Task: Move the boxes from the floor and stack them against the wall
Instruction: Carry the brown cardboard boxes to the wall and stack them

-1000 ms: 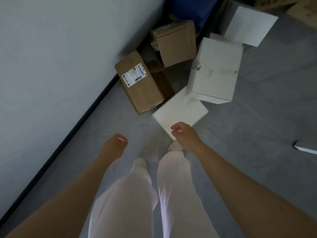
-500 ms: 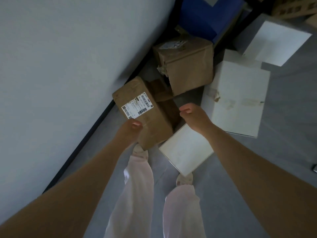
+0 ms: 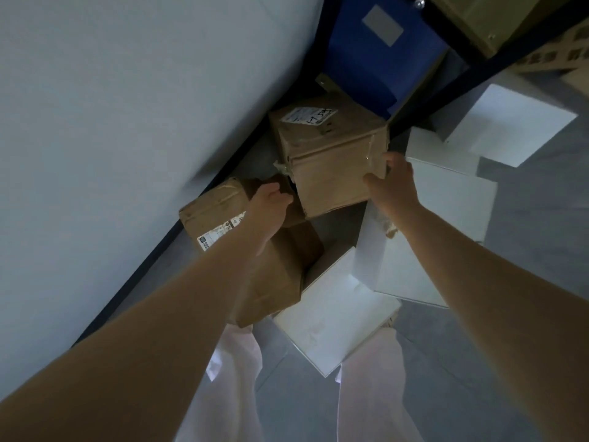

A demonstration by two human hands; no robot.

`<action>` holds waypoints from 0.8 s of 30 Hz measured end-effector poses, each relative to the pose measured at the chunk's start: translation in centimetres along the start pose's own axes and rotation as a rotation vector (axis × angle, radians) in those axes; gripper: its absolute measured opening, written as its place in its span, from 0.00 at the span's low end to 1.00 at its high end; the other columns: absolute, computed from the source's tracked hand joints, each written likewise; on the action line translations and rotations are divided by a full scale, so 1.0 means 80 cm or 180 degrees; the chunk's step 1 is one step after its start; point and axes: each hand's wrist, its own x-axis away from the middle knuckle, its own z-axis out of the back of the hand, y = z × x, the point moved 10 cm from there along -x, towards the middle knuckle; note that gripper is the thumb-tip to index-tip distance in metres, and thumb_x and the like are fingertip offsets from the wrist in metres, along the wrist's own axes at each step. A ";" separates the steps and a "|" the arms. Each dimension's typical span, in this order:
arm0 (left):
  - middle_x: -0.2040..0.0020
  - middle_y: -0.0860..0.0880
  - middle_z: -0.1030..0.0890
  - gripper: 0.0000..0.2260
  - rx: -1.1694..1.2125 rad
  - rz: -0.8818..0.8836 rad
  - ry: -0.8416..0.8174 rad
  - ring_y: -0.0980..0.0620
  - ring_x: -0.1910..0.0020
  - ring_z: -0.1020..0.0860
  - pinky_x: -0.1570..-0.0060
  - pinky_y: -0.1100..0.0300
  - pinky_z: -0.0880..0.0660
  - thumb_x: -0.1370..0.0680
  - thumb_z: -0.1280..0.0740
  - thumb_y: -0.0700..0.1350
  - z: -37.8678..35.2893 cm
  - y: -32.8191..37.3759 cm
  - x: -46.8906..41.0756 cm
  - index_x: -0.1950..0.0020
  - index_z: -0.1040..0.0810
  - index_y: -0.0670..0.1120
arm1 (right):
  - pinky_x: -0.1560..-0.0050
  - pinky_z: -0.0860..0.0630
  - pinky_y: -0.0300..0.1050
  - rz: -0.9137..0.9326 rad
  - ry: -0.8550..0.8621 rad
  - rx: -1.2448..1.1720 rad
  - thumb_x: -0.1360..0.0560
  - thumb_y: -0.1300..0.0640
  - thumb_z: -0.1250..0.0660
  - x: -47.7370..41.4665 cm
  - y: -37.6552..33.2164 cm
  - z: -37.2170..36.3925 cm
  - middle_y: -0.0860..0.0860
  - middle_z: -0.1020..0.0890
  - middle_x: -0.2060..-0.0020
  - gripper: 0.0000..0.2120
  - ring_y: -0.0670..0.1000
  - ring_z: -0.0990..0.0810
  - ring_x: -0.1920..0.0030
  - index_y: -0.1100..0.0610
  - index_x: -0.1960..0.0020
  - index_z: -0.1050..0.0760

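Cardboard box [image 3: 331,161], brown, sitting by the wall [image 3: 111,122] beneath a blue bin [image 3: 379,55]. Right hand [image 3: 393,183] gripping its right corner, fingers curled onto the edge. Left hand [image 3: 271,208] half-open, near the box's lower left corner, above another labelled brown box [image 3: 274,269]. White boxes [image 3: 446,202] scattered over the grey floor [image 3: 526,250] alongside.

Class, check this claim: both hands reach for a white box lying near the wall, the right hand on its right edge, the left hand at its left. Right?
Not quite. In the head view the box is brown cardboard, not white. The rest holds: right hand on its right edge, left hand at its left.
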 end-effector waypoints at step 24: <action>0.29 0.47 0.35 0.44 0.0936 0.0537 0.0739 0.41 0.36 0.30 0.38 0.47 0.30 0.40 0.30 0.54 -0.039 0.013 -0.058 0.26 0.44 0.60 | 0.52 0.30 0.45 -0.0406 -0.0964 -0.0706 0.29 0.48 0.32 -0.077 0.047 -0.025 0.51 0.31 0.36 0.33 0.52 0.28 0.41 0.50 0.27 0.39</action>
